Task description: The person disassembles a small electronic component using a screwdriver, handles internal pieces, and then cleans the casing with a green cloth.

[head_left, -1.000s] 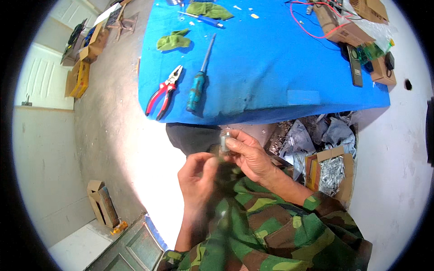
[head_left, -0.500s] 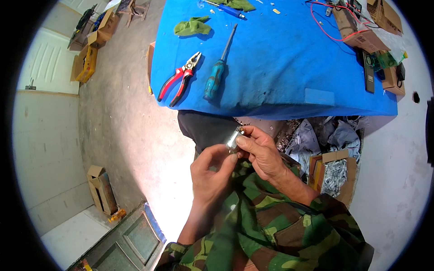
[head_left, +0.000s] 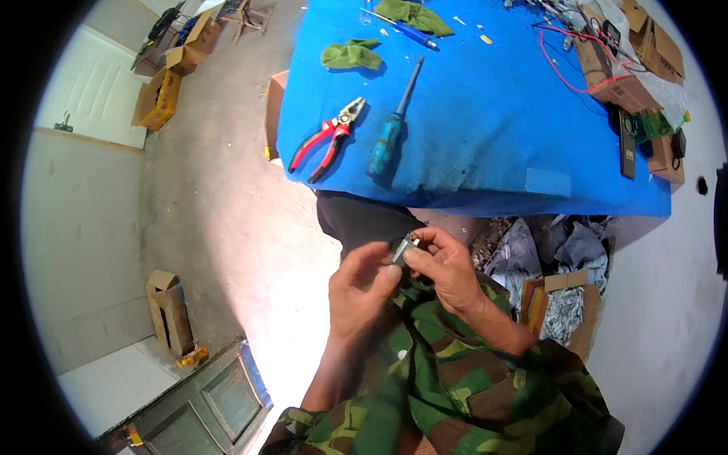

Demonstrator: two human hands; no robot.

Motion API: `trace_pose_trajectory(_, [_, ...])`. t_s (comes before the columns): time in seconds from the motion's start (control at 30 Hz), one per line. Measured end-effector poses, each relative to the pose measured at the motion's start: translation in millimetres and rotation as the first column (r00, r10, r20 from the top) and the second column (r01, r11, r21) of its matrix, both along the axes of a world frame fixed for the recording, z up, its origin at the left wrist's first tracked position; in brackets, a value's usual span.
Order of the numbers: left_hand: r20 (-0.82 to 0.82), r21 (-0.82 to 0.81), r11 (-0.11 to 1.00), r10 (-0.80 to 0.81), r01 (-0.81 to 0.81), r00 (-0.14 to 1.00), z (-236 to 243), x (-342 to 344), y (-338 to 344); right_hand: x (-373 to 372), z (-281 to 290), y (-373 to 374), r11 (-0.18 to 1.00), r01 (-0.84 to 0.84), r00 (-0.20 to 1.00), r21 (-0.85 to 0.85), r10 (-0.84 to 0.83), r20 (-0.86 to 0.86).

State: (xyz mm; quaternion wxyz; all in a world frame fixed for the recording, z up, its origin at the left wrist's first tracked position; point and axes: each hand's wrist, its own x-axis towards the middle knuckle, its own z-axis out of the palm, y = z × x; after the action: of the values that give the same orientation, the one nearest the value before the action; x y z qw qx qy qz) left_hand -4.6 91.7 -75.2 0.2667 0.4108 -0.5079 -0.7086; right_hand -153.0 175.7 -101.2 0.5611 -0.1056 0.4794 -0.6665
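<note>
Close to my lap I hold a small silvery metal piece [head_left: 403,249] with a brass-coloured end; its exact kind is hard to make out. My left hand [head_left: 358,292] pinches its lower end between thumb and fingers. At the upper end, the thumb and fingers of my right hand [head_left: 449,277] close round it and cover part of it. Beyond my hands, red-and-black combination pliers [head_left: 341,127] lie near the front left edge of the blue-covered table [head_left: 485,106]. To their right is a screwdriver with a teal handle [head_left: 385,144].
Green cloth pieces [head_left: 351,55] and a smaller blue screwdriver [head_left: 415,35] lie farther back. A red cable [head_left: 547,59] and cardboard box [head_left: 618,87] occupy the table's right. Below it stands an open carton [head_left: 584,326] of silvery scraps. Another carton [head_left: 168,311] stands at the left.
The view has shifted, so the table and tools appear lower and farther right. Between my fingers the metal piece has turned and shows a narrower side. Both hands keep their pinch.
</note>
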Motion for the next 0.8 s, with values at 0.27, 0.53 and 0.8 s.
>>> trace_pose_trajectory(0.27, [-0.080, 0.086, 0.996, -0.009, 0.016, 0.997, 6.1, 5.0, -9.4, 6.7, 11.4, -10.6, 0.995, -0.059, 0.976, -0.079, 0.041, -0.214])
trace_pose_trajectory(0.53, [-0.070, 0.095, 0.995, -0.017, 0.023, 0.997, 3.1, 10.1, -11.1, 4.0, 20.0, -14.7, 0.994, -0.069, 0.954, -0.084, 0.042, -0.296])
trace_pose_trajectory(0.8, [-0.068, 0.125, 0.991, -0.036, 0.044, 0.997, 2.8, 11.5, -12.8, 1.2, 20.8, -15.4, 0.994, -0.108, 0.942, 0.002, 0.103, -0.321])
